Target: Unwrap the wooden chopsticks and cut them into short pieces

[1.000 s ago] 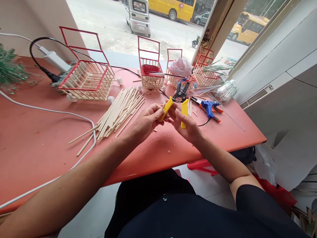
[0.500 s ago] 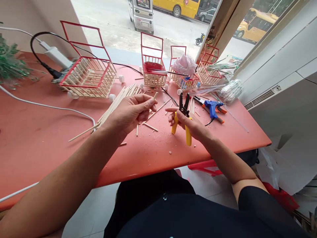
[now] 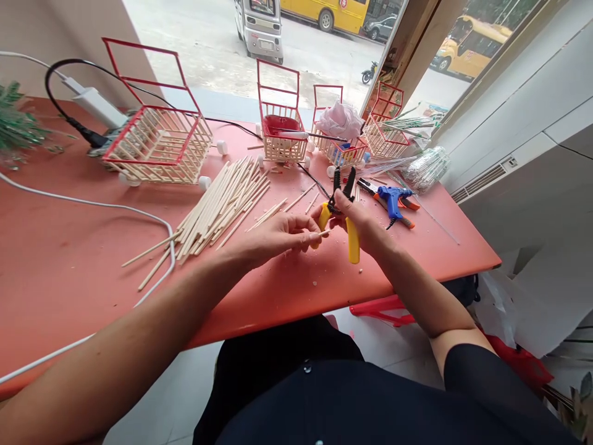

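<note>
My left hand [image 3: 290, 233] pinches a short wooden stick [image 3: 324, 233] between thumb and fingers, just below the pliers. In my right hand [image 3: 354, 216] are wire-stripper pliers [image 3: 353, 242] with yellow handles and black jaws; the jaws point away from me and stand apart. The fingers of both hands are close together, and whether they touch is unclear. A fanned pile of wooden sticks [image 3: 222, 204] lies left of my left hand. Beyond my right hand rests a blue glue gun [image 3: 393, 201].
A stick-built cart with red trim [image 3: 160, 145] stands at the back left. A second cart [image 3: 282, 139] holds a red container; pink cloth [image 3: 340, 119] sits on another. A white cable [image 3: 152, 217] crosses the table [image 3: 69, 247]. Clear-wrapped bundles [image 3: 428, 168] lie right.
My left hand has moved right and down, bringing the stick beside the pliers and uncovering the stick pile. My right hand still holds the pliers, and its fingers have curled in.
</note>
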Tool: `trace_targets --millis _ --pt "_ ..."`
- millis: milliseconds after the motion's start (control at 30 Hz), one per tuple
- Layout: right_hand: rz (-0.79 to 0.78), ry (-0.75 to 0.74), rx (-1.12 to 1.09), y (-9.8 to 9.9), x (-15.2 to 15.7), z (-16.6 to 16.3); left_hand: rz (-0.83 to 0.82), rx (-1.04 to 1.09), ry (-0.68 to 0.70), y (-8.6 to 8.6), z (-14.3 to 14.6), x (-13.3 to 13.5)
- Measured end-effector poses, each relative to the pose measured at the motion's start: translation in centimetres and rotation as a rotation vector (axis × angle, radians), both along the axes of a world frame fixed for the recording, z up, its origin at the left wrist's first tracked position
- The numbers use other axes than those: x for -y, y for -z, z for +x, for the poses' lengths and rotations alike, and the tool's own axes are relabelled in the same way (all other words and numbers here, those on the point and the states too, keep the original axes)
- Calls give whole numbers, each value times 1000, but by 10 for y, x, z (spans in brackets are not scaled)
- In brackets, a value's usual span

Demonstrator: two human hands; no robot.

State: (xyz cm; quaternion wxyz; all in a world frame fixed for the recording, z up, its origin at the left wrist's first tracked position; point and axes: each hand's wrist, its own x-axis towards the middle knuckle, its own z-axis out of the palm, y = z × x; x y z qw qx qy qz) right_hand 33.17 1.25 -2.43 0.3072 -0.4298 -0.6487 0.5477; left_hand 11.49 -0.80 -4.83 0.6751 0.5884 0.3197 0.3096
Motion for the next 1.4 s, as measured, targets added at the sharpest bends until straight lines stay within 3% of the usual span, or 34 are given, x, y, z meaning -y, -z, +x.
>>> trace_targets --millis 167,300,467,567,667,833,933,1033,1167,1400 --pt "-182 41 -176 -6 -6 3 97 92 -133 -3 0 1" --pt "-287 -29 -302 -4 -5 8 80 150 -245 -2 0 -2" --pt "-371 -168 -465 9 -2 11 76 140 -198 4 0 -4" --pt "-386 -122 -480 15 -2 7 45 108 -197 4 -1 -4" --pt "-335 -41 -463 18 -2 5 9 39 -305 -3 -6 -4" --pt "-263 -50 -316 23 2 5 16 89 -538 -18 -16 -8" --pt "-209 -141 -102 23 8 2 -18 117 -548 -23 -19 -10" --pt "-52 -197 96 19 12 -1 -33 131 -570 -24 -20 -10" --pt "96 -192 266 9 12 -3 -40 126 -574 -24 -20 -10" --pt "167 -152 411 1 16 -6 14 84 -576 -17 -22 -11"
